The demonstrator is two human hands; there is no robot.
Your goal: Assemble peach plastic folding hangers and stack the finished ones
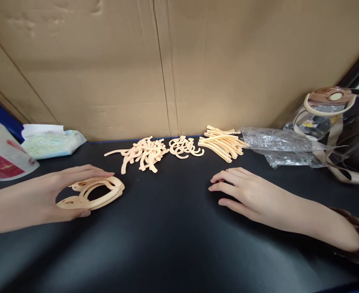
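Observation:
My left hand [57, 191] grips a stack of flat, pale-orange loop-shaped pieces [94, 194] resting on the black table [173, 236], thumb under one end and fingers over the top. My right hand [243, 191] lies palm down on the table at centre right, fingers stretched and slightly apart, holding nothing. Along the back lie three heaps of the same pale material: curved hook pieces [142, 154], small curled pieces [184, 147] and straight strips [222, 142].
A cardboard wall [173, 65] closes the back. A crumpled clear plastic bag [277, 146] and a bottle with a strap [325, 110] sit at the right. A tissue pack [49, 142] and a red-and-white pouch [2, 156] lie at the left.

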